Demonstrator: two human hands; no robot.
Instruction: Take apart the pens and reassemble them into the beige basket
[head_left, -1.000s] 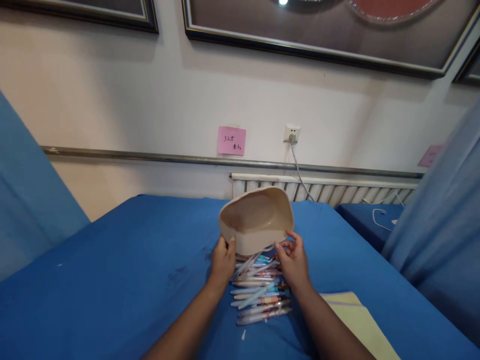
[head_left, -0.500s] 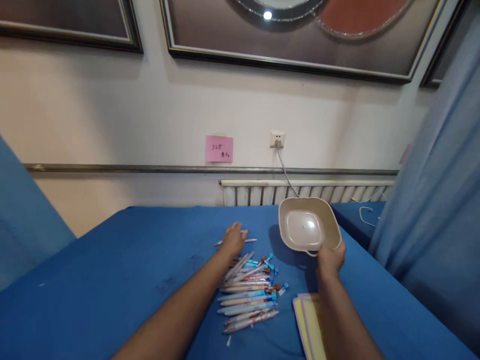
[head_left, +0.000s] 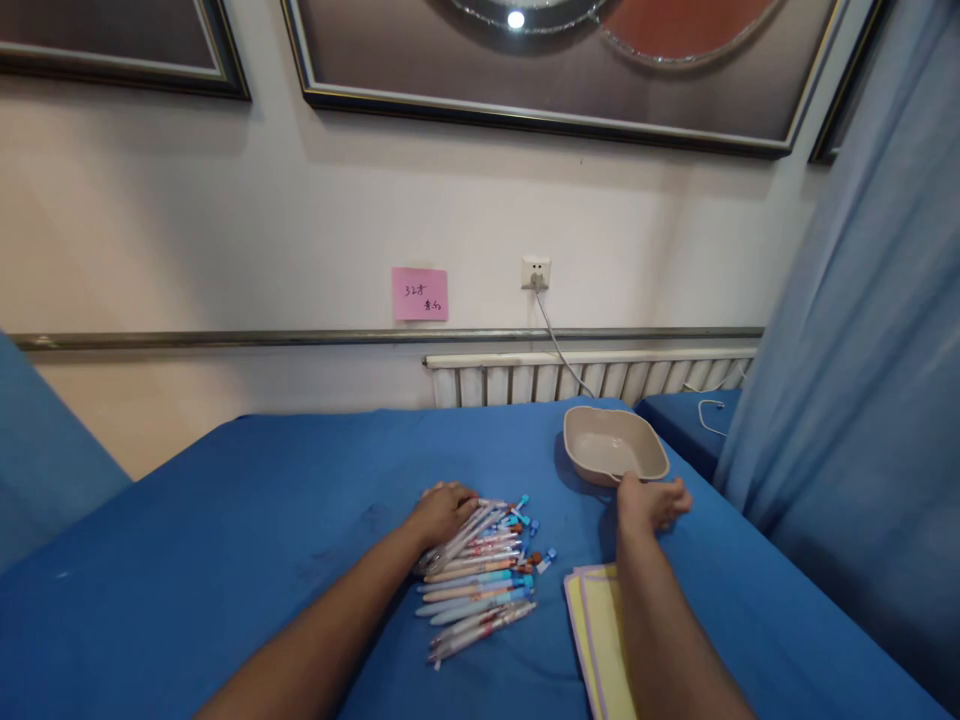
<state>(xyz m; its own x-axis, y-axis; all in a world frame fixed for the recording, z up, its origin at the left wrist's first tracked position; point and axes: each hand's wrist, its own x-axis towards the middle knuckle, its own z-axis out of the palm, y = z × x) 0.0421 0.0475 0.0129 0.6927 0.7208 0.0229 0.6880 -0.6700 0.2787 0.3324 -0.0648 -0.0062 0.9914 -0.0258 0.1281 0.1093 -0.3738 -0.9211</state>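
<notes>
Pens (head_left: 480, 575) lie heaped on the blue table (head_left: 225, 560) — none in the bowl (head_left: 615, 445), upright and empty to their right. Left hand (head_left: 442, 512) rests loosely curled on the heap; right hand (head_left: 651, 503), fingers spread, gripping nothing, lies at the bowl's near rim.

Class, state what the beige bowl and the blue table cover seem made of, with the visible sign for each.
Beige bowl: probably matte plastic; even colour, thin moulded rim, dull sheen.
Blue table cover: likely cloth; matte, faintly creased and stained.
</notes>
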